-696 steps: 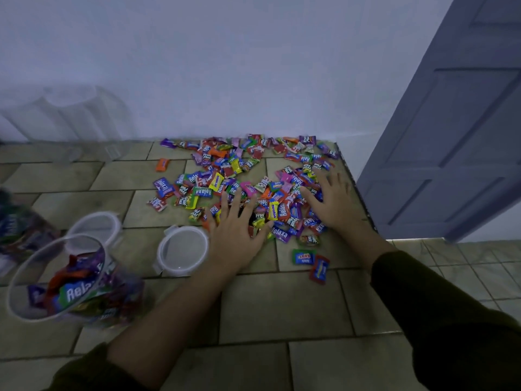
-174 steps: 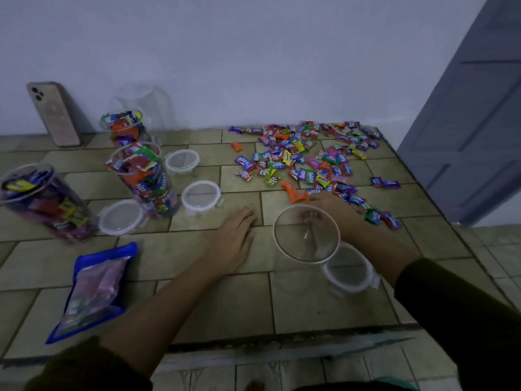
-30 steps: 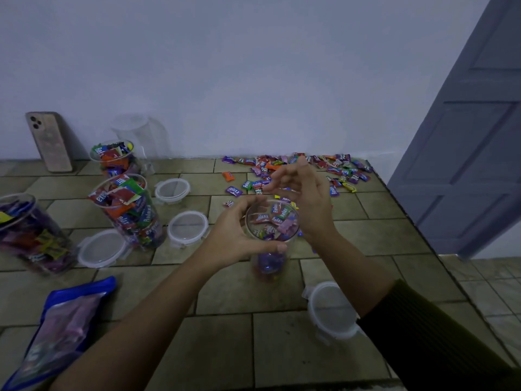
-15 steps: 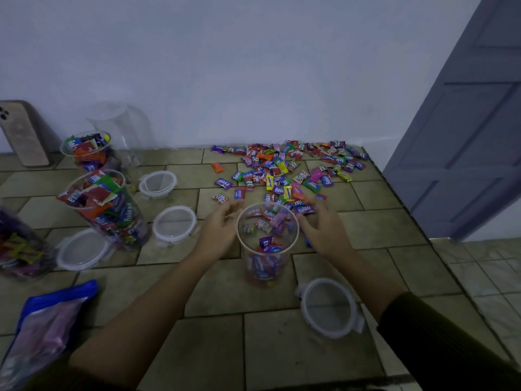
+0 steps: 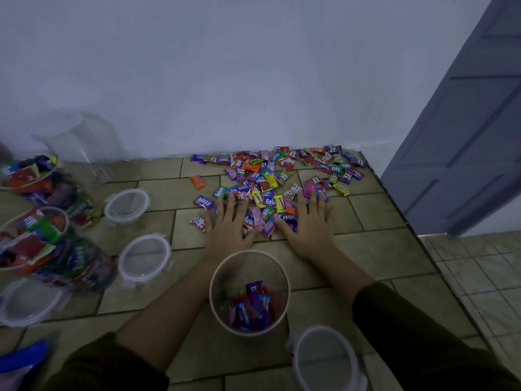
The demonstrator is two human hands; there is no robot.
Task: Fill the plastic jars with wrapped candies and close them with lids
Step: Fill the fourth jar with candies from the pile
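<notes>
One head-worn view looks forward and down, close over the tiled floor [image 5: 380, 249]; wall [image 5: 225, 80] at 12 o'clock, door [image 5: 465, 150] at 2 o'clock.

Hands [image 5: 229, 221] left jar [image 5: 220, 277], seemingly pressing candies [image 5: 282, 176].

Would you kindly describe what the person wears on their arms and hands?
The left sleeve and right sleeve are dark olive-green, ending partway up the forearms. The left hand and right hand are bare, without gloves.
</notes>
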